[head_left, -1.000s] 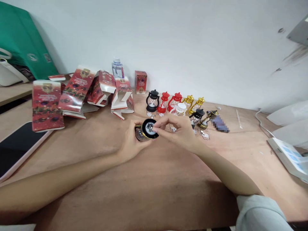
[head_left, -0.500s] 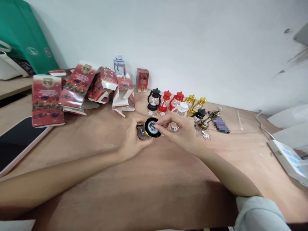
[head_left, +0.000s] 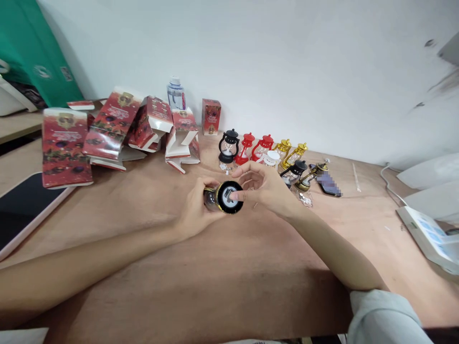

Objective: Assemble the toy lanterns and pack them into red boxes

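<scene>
My left hand (head_left: 201, 204) is wrapped round a small black-and-gold lantern (head_left: 211, 198), which lies on its side with its round black base facing right. A pale disc (head_left: 227, 197) with a dark picture sits in the middle of that base. The thumb of my right hand (head_left: 263, 188) touches the disc, while its other fingers are apart and curved above it; nothing shows in their grip. Beyond my right hand stand several little lanterns: black (head_left: 228, 147), red (head_left: 245, 148), white (head_left: 270, 158), gold (head_left: 296, 155) and bronze (head_left: 311, 176).
Several red printed boxes (head_left: 66, 148) lean and lie at the left, near a tablet (head_left: 21, 210). One upright red box (head_left: 211, 117) and a water bottle (head_left: 176, 94) stand by the wall. A phone (head_left: 329, 185) and a white power strip (head_left: 428, 236) lie to the right.
My right thumb and fingers, pinched together at the disc before, have spread, and the thumb now lies against it. The lantern's base has tipped slightly lower.
</scene>
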`<state>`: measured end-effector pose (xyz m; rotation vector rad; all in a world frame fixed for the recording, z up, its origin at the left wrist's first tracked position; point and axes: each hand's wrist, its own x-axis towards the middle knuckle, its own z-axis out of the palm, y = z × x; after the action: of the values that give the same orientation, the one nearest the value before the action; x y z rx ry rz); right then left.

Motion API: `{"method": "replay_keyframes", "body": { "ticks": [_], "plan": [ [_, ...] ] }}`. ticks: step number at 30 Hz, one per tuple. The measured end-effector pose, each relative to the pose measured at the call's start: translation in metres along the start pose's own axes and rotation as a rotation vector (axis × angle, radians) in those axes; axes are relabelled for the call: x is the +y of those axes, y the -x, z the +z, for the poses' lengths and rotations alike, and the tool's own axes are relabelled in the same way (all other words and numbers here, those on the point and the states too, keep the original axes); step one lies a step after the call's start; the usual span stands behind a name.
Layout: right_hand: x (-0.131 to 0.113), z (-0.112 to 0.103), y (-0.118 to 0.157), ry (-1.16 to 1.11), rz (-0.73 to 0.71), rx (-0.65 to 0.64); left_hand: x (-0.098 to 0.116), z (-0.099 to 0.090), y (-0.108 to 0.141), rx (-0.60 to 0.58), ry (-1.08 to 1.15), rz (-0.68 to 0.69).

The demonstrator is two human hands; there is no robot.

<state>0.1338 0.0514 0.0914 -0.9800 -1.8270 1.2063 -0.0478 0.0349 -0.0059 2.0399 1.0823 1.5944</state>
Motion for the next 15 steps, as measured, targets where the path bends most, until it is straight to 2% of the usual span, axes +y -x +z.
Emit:
{"method": "replay_keyframes", "body": {
  "ticks": [3, 7, 11, 15],
  "plan": [
    [-0.002, 0.001, 0.000, -0.117, 0.114, -0.088, 0.000, -0.002, 0.001, -0.018, -0.028, 0.082],
    [-0.001, 0.003, -0.002, -0.199, 0.086, -0.143, -0.001, -0.003, 0.003, -0.006, -0.026, 0.112],
    [0.002, -0.002, -0.007, -0.223, 0.049, -0.194, -0.001, 0.000, 0.003, 0.019, 0.008, 0.019],
    [0.010, -0.012, -0.013, -0.026, -0.038, -0.156, 0.000, 0.003, -0.002, -0.010, 0.085, -0.098]
  ]
}}
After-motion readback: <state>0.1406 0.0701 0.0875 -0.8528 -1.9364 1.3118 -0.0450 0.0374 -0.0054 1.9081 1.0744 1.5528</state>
